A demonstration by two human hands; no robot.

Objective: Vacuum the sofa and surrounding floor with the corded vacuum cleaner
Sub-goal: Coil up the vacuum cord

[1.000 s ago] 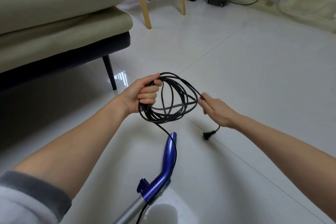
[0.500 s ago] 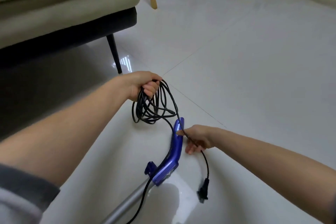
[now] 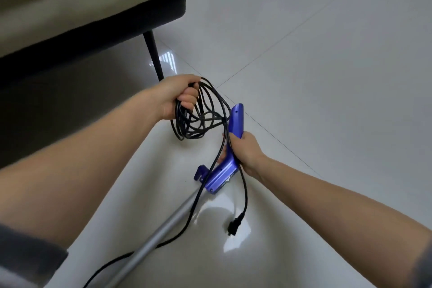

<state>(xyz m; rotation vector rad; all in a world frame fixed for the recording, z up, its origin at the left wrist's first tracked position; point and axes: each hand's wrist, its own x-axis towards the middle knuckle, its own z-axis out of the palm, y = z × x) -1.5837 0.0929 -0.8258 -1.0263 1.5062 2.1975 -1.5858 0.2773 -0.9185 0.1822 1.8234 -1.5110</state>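
black cord (image 3: pixel 201 114), blue handle (image 3: pixel 230 161), silver tube (image 3: pixel 161 229), beige sofa (image 3: pixel 93 0).

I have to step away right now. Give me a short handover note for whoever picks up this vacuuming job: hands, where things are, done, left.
Left hand grips the coiled black cord, held above the floor.
Right hand grips the blue vacuum handle, with a strand of cord caught under it; the silver tube runs down toward the bottom left.
The plug dangles free below the right hand, not in any socket.
The sofa is at upper left.
Done: cord gathered in hand, handle taken.
Left: uncoil the cord, plug in, vacuum the sofa and the tiled floor around it.
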